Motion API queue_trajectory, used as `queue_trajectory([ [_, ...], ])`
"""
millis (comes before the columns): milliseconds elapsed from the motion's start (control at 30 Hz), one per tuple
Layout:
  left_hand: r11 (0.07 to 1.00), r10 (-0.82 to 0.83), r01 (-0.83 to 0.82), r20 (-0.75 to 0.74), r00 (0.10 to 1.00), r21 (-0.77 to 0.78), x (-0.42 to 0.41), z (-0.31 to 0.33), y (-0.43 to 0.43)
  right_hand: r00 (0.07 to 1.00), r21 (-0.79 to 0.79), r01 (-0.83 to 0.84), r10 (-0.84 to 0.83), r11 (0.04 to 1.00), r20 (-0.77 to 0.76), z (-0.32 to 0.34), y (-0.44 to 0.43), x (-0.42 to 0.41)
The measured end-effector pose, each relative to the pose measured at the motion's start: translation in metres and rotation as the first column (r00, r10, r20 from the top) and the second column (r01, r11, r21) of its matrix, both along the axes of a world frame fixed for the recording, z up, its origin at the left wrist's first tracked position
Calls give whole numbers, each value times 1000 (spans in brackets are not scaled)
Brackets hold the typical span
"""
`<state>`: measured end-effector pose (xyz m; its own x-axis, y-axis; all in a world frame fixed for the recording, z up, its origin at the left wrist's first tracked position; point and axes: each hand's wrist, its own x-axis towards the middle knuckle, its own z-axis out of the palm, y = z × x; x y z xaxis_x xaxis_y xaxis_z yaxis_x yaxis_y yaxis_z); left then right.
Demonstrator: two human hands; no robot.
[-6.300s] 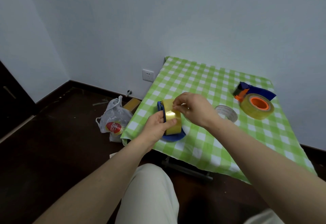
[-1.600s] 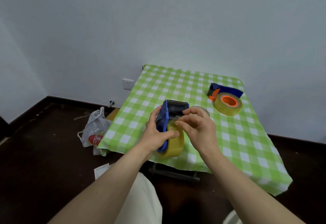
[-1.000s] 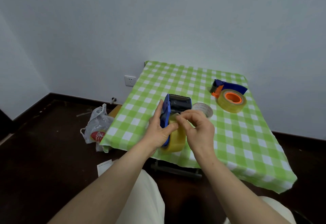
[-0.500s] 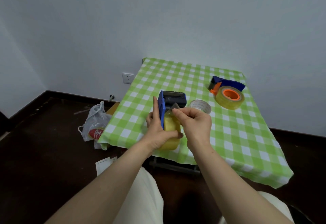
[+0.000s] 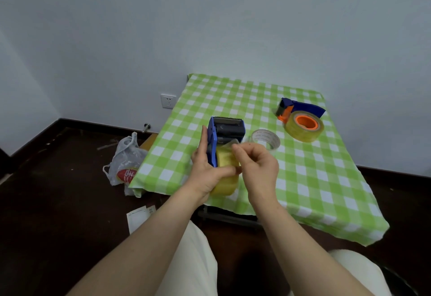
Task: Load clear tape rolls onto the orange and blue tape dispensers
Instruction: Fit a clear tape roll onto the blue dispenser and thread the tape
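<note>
A: While the left hand point(image 5: 205, 169) wraps its grip round the blue dispenser point(image 5: 213, 132), thumb across the tape roll point(image 5: 225, 180) seated on it, what is new at frame centre?

B: A second ago the right hand point(image 5: 258, 167) only picked at the roll's face. Now its grip pinches a lifted tape end point(image 5: 234, 143) just below the black roller point(image 5: 229, 130), so I judge threading to be the step in hand.

A: And the holders?

B: The blue one carries its roll, held over the counter's point(image 5: 314, 190) near edge. Left of it, on the floor point(image 5: 58, 202), a plastic bag point(image 5: 127, 155) holds a red packet point(image 5: 127, 174). Further up the counter a pale ring point(image 5: 265, 137) lies flat; at upper right the orange dispenser point(image 5: 299, 109) already bears a second roll point(image 5: 303, 132).
</note>
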<state>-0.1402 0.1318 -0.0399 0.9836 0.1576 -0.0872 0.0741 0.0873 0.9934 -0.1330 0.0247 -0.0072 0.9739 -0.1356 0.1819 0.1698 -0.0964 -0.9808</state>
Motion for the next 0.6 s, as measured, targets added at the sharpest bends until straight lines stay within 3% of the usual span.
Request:
queue_trajectory([
  [67, 1000, -12, 12, 4, 1000, 29, 0, 1, -1, 995, 49, -4, 8, 999, -97, 5, -2, 5],
  [167, 996, -37, 36, 10, 999, 84, -3, 3, -3, 992, 31, 50, -47, 998, -116, 6, -7, 11],
  [267, 996, -13, 12, 16, 1000, 88, -3, 6, -6, 966, 145, 128, -90, 981, -244, 3, -6, 10],
  [400, 998, -17, 17, 13, 1000, 59, -3, 5, -5, 895, 348, 197, -23, 916, -446, 9, -3, 9],
  [600, 999, -20, 19, 26, 999, 41, 2, -2, -2, 824, 440, 272, 29, 856, -566, 16, -2, 16],
])
